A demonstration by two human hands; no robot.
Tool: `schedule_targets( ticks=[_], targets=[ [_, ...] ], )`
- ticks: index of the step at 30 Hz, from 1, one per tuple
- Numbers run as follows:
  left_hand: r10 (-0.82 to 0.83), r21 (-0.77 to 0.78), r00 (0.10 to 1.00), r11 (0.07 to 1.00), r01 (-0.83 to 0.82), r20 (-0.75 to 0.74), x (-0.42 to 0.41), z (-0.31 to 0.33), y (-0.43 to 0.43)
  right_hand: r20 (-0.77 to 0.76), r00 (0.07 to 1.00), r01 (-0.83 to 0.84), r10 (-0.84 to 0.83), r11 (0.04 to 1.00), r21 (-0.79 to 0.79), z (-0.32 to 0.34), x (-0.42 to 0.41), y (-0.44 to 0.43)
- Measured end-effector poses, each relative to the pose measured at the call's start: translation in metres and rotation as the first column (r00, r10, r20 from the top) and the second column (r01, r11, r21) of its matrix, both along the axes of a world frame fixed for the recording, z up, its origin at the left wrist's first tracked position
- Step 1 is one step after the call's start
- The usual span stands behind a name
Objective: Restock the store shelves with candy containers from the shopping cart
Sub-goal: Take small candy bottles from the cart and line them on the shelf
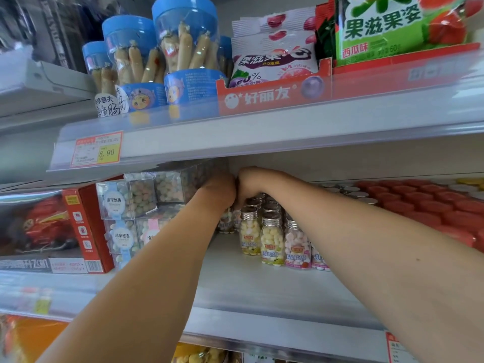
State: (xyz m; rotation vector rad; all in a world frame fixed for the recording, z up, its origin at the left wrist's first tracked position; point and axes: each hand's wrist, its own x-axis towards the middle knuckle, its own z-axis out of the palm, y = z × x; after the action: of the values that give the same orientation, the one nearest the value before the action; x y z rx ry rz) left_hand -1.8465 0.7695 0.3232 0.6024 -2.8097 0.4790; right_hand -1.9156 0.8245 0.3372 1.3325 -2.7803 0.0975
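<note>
Middle shelf, hands reaching deep, touching

1. Small candy bottles: clear, with silver caps. Fillings are pale yellow, or pink mixed with white. Labels are yellow-green or pink.
2. Clear cube boxes: pastel green, white and peach sweets inside. Label bands are pale blue, one pink.
3. Tall jars: clear walls, bright blue lids and bases, beige sticks inside.
4. Display tray: orange-red with white lettering.
5. Pouches: white, printed with purple and red fruit.
6. Bag: green, dark green lettering on white, red watermelon picture.
7. Price tag: white, red border, yellow price patch.
8. Rows of caps: coral red.
9. Toy box: red.
10. Shelves: pale grey.
</note>
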Motion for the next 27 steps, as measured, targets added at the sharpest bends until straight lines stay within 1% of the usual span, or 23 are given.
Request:
schedule_targets(
  ticks=[1,3,6,8,9,12,14,16,17,19,21,23,27],
  targets=[
    [-0.025,0.011,1.0,1.0,0.025,-0.019,0.0,-0.002,-0.001,-0.029,0.999,0.015,-0.015,1.0,-0.015,-0.001,0.0,0.0],
    [-0.047,0.088,0.995,0.995,0.055,-0.09,0.002,-0.006,-0.001,-0.058,0.997,0.039,-0.041,0.999,-0.035,-0.004,-0.001,-0.001],
    [0.013,0.203,0.954,0.978,0.051,-0.3,0.013,-0.014,0.0,-0.051,0.996,0.077,-0.079,0.996,-0.041,-0.007,-0.001,-0.006],
    [0.084,0.248,0.924,0.969,0.011,-0.372,0.022,-0.025,0.001,-0.055,0.995,0.084,-0.085,0.996,-0.03,-0.008,0.0,-0.008],
    [0.09,0.268,0.918,0.963,0.018,-0.387,0.025,-0.032,0.002,-0.055,0.994,0.089,-0.09,0.996,-0.025,-0.009,0.0,-0.009],
    [0.07,0.387,0.944,0.92,0.064,-0.323,0.027,-0.057,0.007,-0.075,0.992,0.097,-0.099,0.995,-0.036,-0.011,0.002,-0.011],
    [0.108,0.498,0.95,0.865,0.056,-0.293,0.021,-0.07,0.003,-0.07,0.992,0.097,-0.101,0.993,-0.061,-0.011,0.004,-0.011],
    [0.138,0.545,0.943,0.837,0.053,-0.303,0.018,-0.074,0.0,-0.042,0.996,0.076,-0.08,0.994,-0.083,-0.011,0.005,-0.008],
    [0.141,0.554,0.939,0.83,0.06,-0.313,0.016,-0.075,-0.002,-0.024,0.997,0.065,-0.068,0.992,-0.112,-0.01,0.003,-0.007],
    [0.145,0.563,0.929,0.823,0.078,-0.34,0.013,-0.078,-0.004,0.027,0.999,0.048,-0.043,0.974,-0.222,-0.009,0.003,-0.006],
    [0.154,0.57,0.92,0.817,0.086,-0.359,0.011,-0.081,-0.004,0.01,1.0,-0.005,0.009,0.948,-0.318,-0.008,0.004,-0.007],
    [0.155,0.581,0.916,0.808,0.099,-0.371,0.009,-0.085,-0.005,-0.009,0.999,-0.045,0.045,0.95,-0.308,-0.009,0.006,-0.011],
    [0.107,0.583,0.908,0.795,0.166,-0.405,0.006,-0.092,-0.012,-0.031,0.999,-0.031,0.025,0.981,-0.192,-0.011,0.009,-0.015]
  ],
)
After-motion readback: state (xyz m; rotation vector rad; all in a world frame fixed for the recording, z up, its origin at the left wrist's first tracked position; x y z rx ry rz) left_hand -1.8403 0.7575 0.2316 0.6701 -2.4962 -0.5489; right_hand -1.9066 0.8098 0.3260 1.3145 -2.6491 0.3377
